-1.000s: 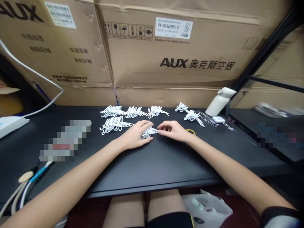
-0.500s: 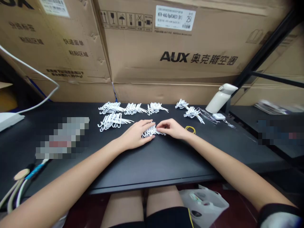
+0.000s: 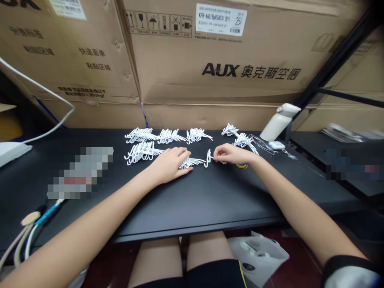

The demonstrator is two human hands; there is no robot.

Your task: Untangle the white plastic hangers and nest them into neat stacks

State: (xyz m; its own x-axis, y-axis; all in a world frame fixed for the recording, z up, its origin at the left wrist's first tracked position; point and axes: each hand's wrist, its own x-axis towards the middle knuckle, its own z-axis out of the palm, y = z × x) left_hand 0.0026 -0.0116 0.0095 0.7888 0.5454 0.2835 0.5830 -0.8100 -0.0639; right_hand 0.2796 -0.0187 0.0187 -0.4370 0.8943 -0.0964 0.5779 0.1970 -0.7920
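Observation:
My left hand (image 3: 171,165) curls around a bundle of white wire hooks (image 3: 195,161), fingers behind and thumb in front. The straight ends of that bundle poke out to the right; its left part is covered by the fingers. In a closed pinch, my right hand (image 3: 229,154) holds a white double-pronged hook (image 3: 208,158) by its stem, just right of the bundle. Another bunch of hooks (image 3: 140,153) lies left of my left hand. A yellow rubber band (image 3: 241,166) is partly hidden under my right wrist.
Along the back lie more hook bunches (image 3: 171,137) and tied ones (image 3: 230,130). Glasses (image 3: 264,145), an earphone case (image 3: 276,145) and a white bottle (image 3: 279,123) stand at right. Cartons (image 3: 174,80) wall the back. A blurred-out device (image 3: 79,172) with cables sits left.
My right hand has moved right, away from the bundle, with a hook in its fingertips. My left hand has shifted slightly left and stays around the bundle.

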